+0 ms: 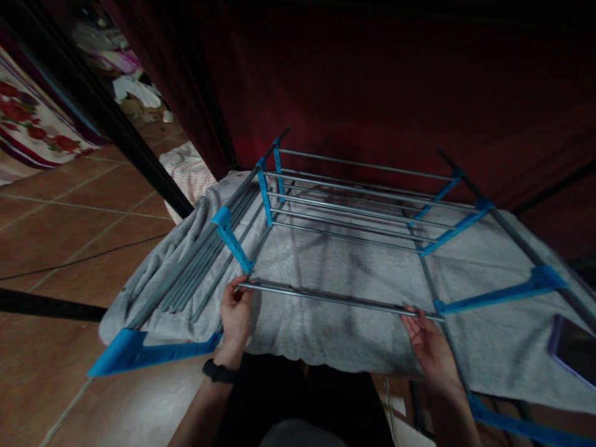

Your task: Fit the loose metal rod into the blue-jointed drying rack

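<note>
A thin grey metal rod [326, 300] runs crosswise in front of me, between the two sides of a partly built rack. My left hand [234, 320] pinches its left end, just below a blue plastic bracket [235, 248]. Close to the other end, the fingers of my right hand [427, 341] hold the rod from underneath. That end lies beside the right-hand blue bracket [503, 292]; whether it sits inside the bracket I cannot tell. Farther back, several crosswise rods [354, 203] span the blue brackets of both sides.
Several loose grey tubes [205, 267] lie at the left on the grey blanket [316, 335] beneath the rack. A phone [575, 351] rests at the right edge. Dark red curtains [372, 87] hang behind, and a black post [125, 143] slants at left above the tiled floor [69, 261].
</note>
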The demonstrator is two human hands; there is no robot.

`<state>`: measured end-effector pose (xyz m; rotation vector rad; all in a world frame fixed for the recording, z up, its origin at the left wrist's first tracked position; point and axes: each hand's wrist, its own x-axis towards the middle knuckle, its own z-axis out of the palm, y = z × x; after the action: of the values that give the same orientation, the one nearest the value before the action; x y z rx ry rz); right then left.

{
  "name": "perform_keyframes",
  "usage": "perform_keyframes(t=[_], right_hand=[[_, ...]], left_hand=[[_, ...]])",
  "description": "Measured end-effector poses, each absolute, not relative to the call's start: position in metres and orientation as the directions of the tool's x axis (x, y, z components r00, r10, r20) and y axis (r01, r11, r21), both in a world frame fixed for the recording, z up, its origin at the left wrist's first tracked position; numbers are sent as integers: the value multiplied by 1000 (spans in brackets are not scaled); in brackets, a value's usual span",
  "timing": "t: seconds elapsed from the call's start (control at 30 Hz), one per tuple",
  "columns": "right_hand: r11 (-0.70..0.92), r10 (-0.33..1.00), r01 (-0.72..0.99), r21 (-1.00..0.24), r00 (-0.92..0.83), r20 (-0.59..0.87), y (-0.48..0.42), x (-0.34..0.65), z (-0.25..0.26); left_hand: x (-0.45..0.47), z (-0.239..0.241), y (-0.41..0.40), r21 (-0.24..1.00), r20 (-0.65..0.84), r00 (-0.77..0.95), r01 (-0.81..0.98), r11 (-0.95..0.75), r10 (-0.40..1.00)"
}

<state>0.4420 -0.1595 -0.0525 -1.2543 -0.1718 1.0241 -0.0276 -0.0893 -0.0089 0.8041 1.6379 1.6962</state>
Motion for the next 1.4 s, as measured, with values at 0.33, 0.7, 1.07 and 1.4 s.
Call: perform_keyframes(t=[0.33,0.7,1.07,1.4], right_hand=[[36,732,-594,-804,564,-384,-156,429,-39],[74,747,-619,-782,554,-367,-153,423,-36],[47,760,-619,-784,532,-375,-152,422,-32],[8,746,-618,-786,528,-407,-144,428,-37]], left_hand=[[-9,13,-89,859,-329,-542,-511,7,773],[-7,13,-80,814,-470,-560,-575,89,683],[-9,9,-79,818,-479,-574,-566,101,664],[-12,17,-86,797,-518,-504,-577,176,691]])
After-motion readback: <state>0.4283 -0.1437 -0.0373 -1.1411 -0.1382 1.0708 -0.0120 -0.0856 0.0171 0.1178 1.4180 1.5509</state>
